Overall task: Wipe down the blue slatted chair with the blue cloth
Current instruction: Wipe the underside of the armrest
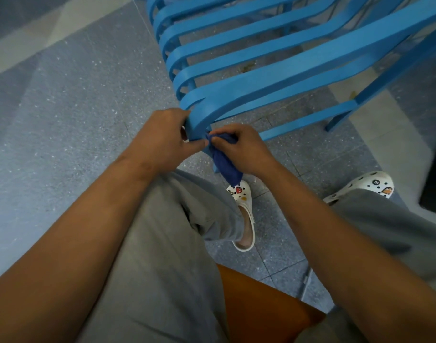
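I have the blue slatted chair filling the upper part of my view, its curved slats running away from me over the grey speckled floor, and I am seated close enough that the nearest slat end bends down right between my hands. That closeness looks deliberate: from here I can reach the bend and the underside without stretching. My left hand wraps its fingers round that nearest slat at the curve, which I judge is there to steady the chair while the other hand works. My right hand pinches the blue cloth bunched against the slat's lower edge, just beside the left thumb, with the loose tail hanging down toward my white clog. Holding the cloth gathered this way suits a narrow strip better than a flat spread. The other slats look untouched from here, so I judge most of the wiping is still ahead.
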### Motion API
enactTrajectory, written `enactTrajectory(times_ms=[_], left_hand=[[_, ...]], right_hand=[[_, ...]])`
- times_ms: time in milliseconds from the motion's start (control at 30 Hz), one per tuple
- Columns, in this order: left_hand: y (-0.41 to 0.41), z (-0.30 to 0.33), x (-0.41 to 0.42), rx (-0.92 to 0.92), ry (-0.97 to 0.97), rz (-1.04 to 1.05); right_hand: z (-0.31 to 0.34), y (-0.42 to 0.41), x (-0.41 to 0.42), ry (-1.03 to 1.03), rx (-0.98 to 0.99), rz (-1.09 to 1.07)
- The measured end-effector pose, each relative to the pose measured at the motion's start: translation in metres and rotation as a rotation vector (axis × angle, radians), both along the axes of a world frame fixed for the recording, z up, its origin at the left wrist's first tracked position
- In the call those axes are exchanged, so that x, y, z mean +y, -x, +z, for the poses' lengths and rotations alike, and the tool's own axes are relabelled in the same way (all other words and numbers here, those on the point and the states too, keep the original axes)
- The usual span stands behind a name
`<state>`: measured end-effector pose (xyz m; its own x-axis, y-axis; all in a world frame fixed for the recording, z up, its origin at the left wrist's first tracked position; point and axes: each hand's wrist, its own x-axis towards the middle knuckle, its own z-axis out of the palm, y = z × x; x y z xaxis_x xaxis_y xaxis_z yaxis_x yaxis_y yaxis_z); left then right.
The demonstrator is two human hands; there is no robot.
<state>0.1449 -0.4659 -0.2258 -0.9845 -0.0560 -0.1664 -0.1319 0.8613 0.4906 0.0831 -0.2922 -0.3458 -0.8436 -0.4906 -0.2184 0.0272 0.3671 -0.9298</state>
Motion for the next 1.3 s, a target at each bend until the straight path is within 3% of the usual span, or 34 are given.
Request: enactTrajectory(times_ms=[100, 233, 433, 700, 867, 967, 1133, 1300], left_hand=[[0.001, 0.001, 0.0, -0.009, 0.006, -0.002], [0.003, -0.002, -0.001, -0.056, 0.011, 0.003], [-0.002, -0.007, -0.006, -0.17, 0.013, 0.044], [-0.003, -0.003, 0.001, -0.086, 0.031, 0.027], [-0.001, -0.001, 0.005, -0.094, 0.037, 0.034], [-0.003, 0.0, 0.006, -0.062, 0.051, 0.056], [-0.014, 0.007, 0.01, 0.056, 0.098, 0.112], [-0.015, 0.012, 0.02, 0.201, 0.101, 0.071]], right_hand=[[-0.009, -0.005, -0.001, 0.03, 0.025, -0.038], [-0.039, -0.01, 0.02, -0.146, -0.016, 0.047], [-0.058, -0.005, 0.06, -0.112, -0.106, -0.127], [-0.036, -0.012, 0.011, 0.01, -0.041, -0.053], [-0.048, -0.017, 0.008, -0.146, -0.046, -0.038], [-0.042, -0.014, 0.006, -0.057, -0.024, -0.068], [-0.037, -0.004, 0.015, -0.122, -0.04, 0.06], [-0.041, 0.007, 0.031, -0.171, -0.027, -0.042]])
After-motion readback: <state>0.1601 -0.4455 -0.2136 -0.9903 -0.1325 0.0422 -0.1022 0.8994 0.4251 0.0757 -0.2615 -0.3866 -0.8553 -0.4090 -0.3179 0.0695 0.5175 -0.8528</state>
